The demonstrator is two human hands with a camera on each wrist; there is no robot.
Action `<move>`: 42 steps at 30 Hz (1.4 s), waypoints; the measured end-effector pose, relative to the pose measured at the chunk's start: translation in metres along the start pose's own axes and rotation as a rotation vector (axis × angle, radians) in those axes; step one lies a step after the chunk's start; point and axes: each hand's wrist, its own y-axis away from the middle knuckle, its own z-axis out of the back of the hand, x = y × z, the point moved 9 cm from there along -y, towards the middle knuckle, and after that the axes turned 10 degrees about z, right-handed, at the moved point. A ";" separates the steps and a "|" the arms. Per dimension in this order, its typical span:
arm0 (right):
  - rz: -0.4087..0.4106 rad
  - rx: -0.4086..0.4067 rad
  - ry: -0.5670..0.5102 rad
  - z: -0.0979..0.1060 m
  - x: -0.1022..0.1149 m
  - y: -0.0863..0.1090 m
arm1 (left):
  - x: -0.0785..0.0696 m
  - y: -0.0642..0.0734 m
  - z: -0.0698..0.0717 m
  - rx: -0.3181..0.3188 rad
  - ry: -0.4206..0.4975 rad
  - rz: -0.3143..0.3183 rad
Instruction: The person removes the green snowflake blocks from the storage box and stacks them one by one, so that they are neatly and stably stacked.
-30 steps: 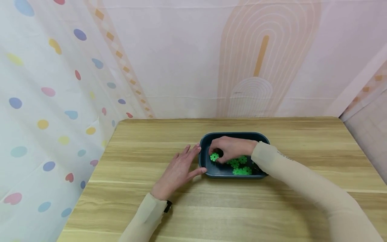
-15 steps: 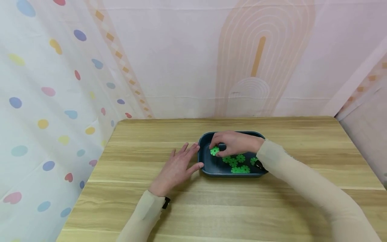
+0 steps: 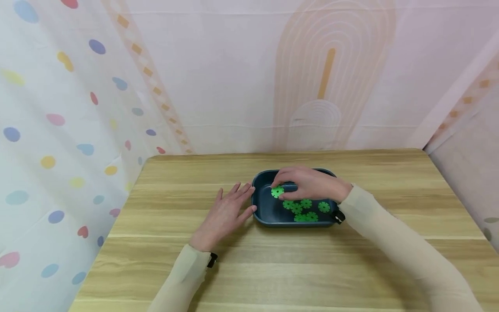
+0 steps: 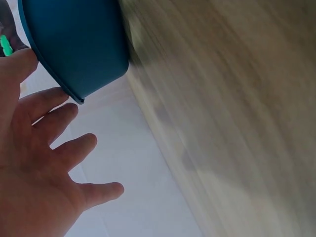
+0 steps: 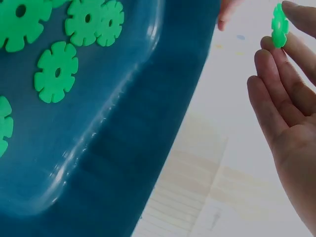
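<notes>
On the wood-grain bench, the left hand, fingers spread, touches the blue tray, likely steadying it; the right hand pinches a green slotted disc.

No text, label, brand, number or sign can be read in any view. A small mark on the patterned cloth and faint marking along the right sleeve cannot be made out.
</notes>
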 end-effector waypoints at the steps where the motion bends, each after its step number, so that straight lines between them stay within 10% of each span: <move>1: 0.003 -0.010 0.003 0.001 0.001 0.001 | 0.000 0.000 0.000 0.004 -0.004 0.001; 42: -0.123 -0.420 0.095 0.028 0.004 0.108 | -0.001 0.002 -0.004 0.008 0.032 0.011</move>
